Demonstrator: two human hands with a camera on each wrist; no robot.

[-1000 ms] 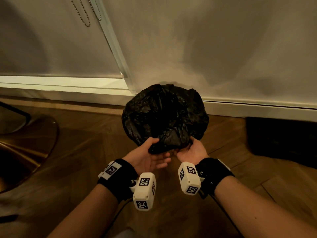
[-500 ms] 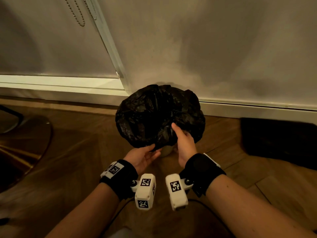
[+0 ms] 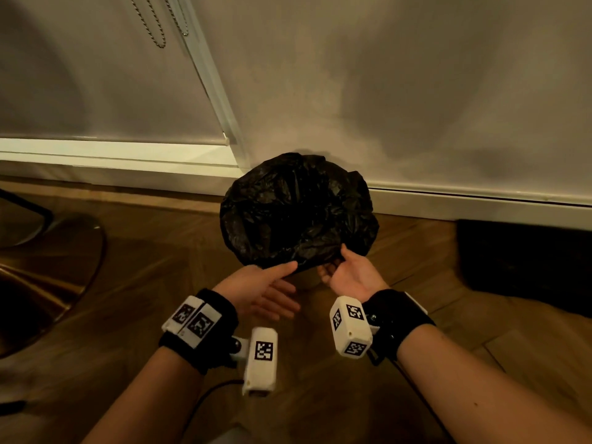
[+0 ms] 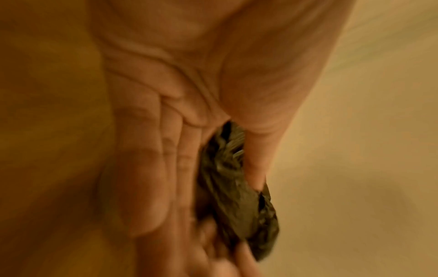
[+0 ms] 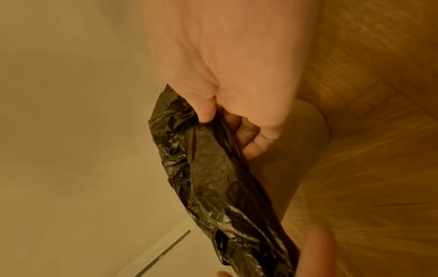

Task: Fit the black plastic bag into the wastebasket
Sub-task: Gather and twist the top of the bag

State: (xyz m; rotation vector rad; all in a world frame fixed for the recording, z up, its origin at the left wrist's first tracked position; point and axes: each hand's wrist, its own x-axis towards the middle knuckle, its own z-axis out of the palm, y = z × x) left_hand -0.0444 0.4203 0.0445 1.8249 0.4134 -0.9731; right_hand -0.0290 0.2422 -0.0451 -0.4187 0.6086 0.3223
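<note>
**Bag hem going over the near rim**

Black plastic bag (image 3: 298,213) sits draped over the mouth of the wastebasket (image 3: 307,278), which stands on the wood floor (image 3: 153,270) against the wall (image 3: 400,107). Only a pale patch of the wastebasket's near side shows under the hem, between the hands; the rest is covered.

Left hand (image 3: 259,288): thumb on top, index finger under, pinching the near hem. Other fingers (image 3: 278,302) lie straight and loose below. The left wrist view confirms plastic caught between thumb and finger, but it's blurred.

Right hand (image 3: 349,272): thumb and curled fingers grasping the hem just right of the left hand, palm turned up.

Step, as I read it: seating the bag's opening around the rim, with the near edge the last part loose.

Next move calls for: spread the two grips apart along the hem, pull down and outward over the rim. Thin film, so avoid tearing or dragging the far side off.
</note>
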